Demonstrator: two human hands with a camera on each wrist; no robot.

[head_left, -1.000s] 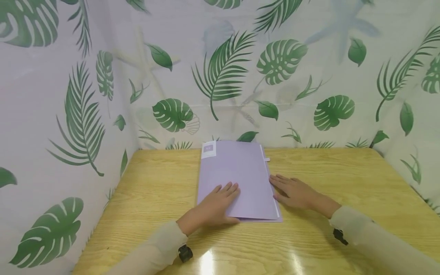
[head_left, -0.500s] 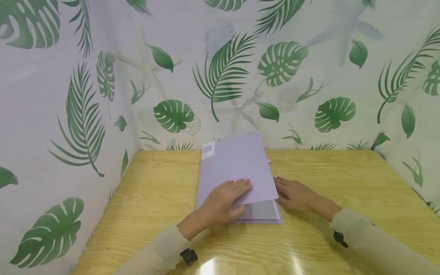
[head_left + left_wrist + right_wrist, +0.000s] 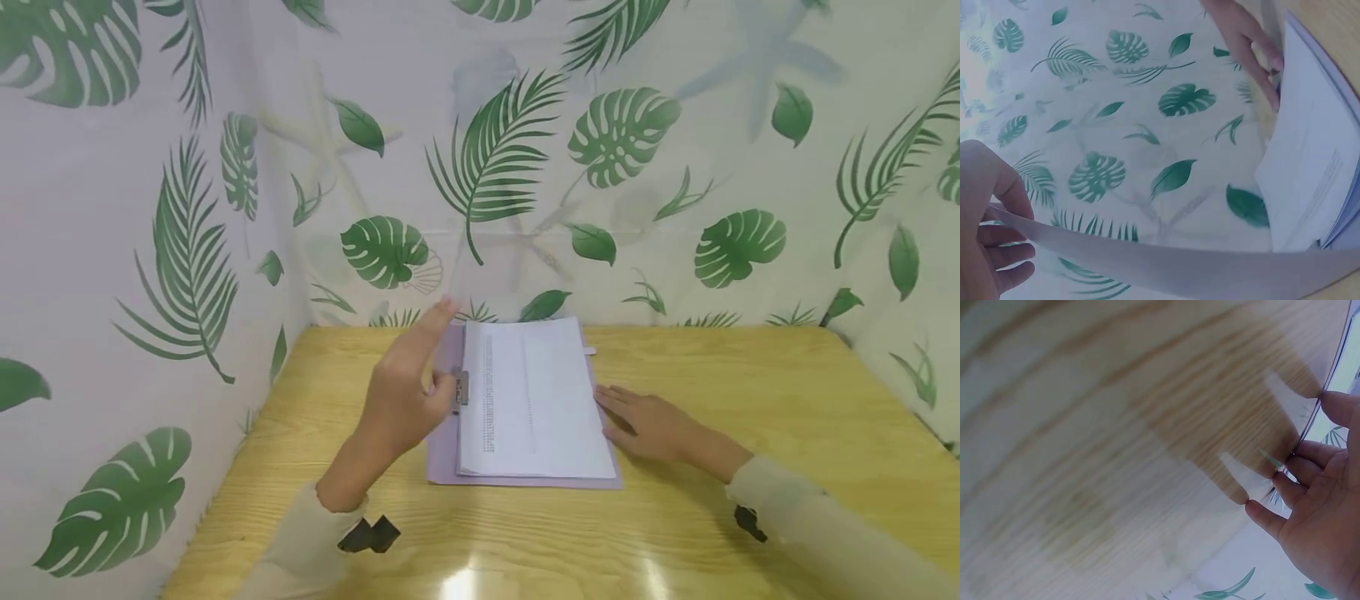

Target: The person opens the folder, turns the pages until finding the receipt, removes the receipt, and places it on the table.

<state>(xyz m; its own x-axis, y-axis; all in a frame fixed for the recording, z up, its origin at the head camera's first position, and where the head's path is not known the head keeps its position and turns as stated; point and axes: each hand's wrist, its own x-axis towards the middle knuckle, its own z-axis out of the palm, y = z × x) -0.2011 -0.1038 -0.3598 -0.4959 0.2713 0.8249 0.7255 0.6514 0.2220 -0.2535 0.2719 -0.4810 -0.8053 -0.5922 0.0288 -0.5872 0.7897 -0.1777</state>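
Note:
A lilac clip folder (image 3: 443, 454) lies opened on the table, its printed white sheets (image 3: 562, 400) showing. A metal clip (image 3: 461, 387) sits along its left side. My left hand (image 3: 401, 396) is raised over that side. In the left wrist view, the left thumb and fingers pinch the edge of the folder's front cover (image 3: 1166, 269), which stands up as a narrow strip; the head view mostly hides it behind the hand. My right hand (image 3: 652, 423) rests beside the folder's right edge, its fingertips against the table in the right wrist view.
The wooden table (image 3: 750, 375) has a glossy top with light reflections near the front. A white sheet with green leaf prints (image 3: 637, 192) covers the back and side walls. A small white tab (image 3: 589, 351) sticks out at the folder's upper right.
My left hand has lifted the front cover and swung it over to the left, uncovering the sheets and clip. The right hand has stayed at the folder's right edge.

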